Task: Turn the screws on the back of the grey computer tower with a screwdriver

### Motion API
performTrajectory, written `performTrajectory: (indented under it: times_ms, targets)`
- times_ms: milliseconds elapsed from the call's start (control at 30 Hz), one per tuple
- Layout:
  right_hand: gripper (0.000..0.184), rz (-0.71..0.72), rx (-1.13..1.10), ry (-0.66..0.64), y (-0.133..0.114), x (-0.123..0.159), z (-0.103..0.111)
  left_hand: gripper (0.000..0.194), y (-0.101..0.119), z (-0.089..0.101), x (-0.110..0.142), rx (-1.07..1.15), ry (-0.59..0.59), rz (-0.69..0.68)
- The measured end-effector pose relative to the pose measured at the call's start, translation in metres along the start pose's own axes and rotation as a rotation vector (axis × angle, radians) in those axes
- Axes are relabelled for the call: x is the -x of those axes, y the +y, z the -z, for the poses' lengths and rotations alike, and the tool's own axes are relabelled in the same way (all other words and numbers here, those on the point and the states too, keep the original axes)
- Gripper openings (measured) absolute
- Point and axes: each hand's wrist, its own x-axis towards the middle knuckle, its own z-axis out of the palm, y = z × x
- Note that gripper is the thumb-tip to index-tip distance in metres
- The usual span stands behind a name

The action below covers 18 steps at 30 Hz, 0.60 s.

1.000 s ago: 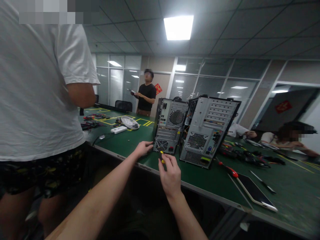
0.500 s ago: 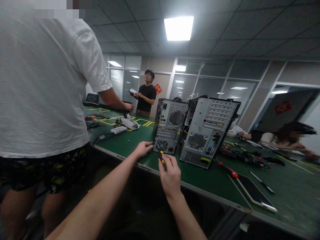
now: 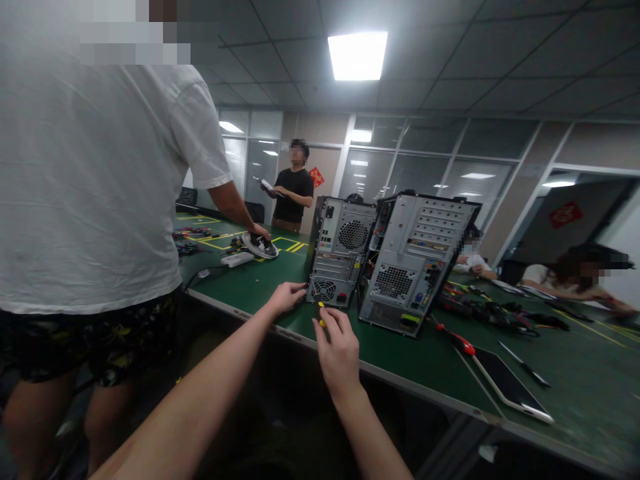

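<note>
The right hand (image 3: 337, 340) has its fingers closed around a black-and-yellow tool (image 3: 321, 315), its tip near the bottom of the left computer case (image 3: 340, 253); whether they touch is unclear. The left hand (image 3: 286, 297), fingers fairly straight, rests at that case's lower left edge. Both cases stand upright on the green bench (image 3: 390, 360), the right case (image 3: 420, 260) just beside the left one, a phone (image 3: 513, 383) to its right.

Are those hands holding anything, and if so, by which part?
The right hand pinches a small black-and-yellow tool by its handle. The left hand touches the smaller grey metal computer case; no grip shows.
</note>
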Motion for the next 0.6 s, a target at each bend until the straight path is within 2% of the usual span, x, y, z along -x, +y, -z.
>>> performTrajectory:
  times_ms: [233, 467, 600]
  targets:
    - [0.033, 0.012, -0.016, -0.058, -0.0053, -0.0024, 0.0019, 0.053, -0.0004, 0.0004, -0.0001, 0.003, 0.000, -0.017]
    - [0.024, -0.031, -0.010, 0.009, 0.0018, 0.0001, 0.0009, 0.054, 0.0008, -0.0003, -0.0003, 0.012, -0.008, 0.008]
    - [0.026, -0.020, -0.005, -0.001, 0.0015, -0.0017, 0.0019, 0.052, 0.0004, -0.0012, -0.0006, 0.010, 0.002, -0.019]
